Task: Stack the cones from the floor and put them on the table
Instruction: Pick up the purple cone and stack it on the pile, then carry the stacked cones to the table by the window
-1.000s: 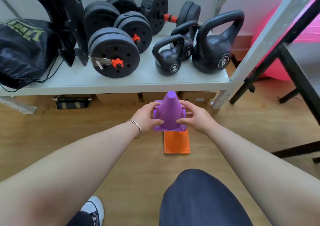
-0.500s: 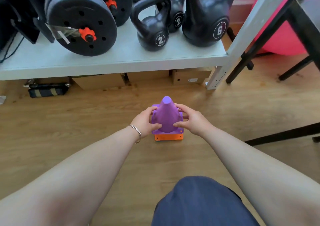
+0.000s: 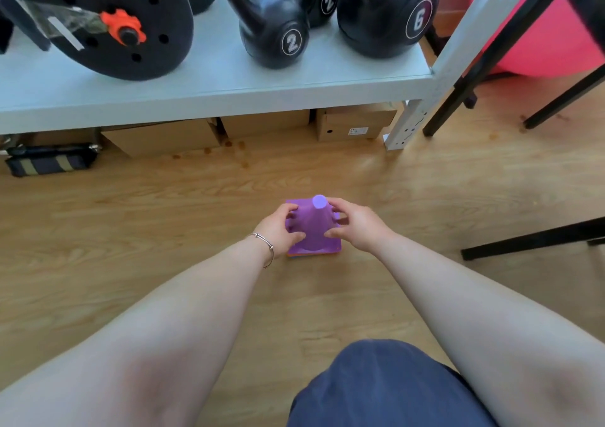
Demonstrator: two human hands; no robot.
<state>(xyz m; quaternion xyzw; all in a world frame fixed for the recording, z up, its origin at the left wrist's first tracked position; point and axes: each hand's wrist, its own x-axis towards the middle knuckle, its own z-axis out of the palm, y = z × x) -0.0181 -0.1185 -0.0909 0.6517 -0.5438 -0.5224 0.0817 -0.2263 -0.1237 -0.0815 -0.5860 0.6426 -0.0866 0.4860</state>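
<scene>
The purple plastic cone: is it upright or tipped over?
Upright: the purple plastic cone shows its tip uppermost, its square base flat over an orange edge.

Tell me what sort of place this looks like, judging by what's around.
Probably a home gym or exercise storage corner. A grey shelf holds black kettlebells marked 2 and 6 and a plate dumbbell, a pink exercise ball sits at the right, and both hands grip a purple training cone on the wooden floor.

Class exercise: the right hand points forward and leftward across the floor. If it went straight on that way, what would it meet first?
The purple cone: the right hand already has its fingers on it, with the left hand gripping the opposite side.
</scene>
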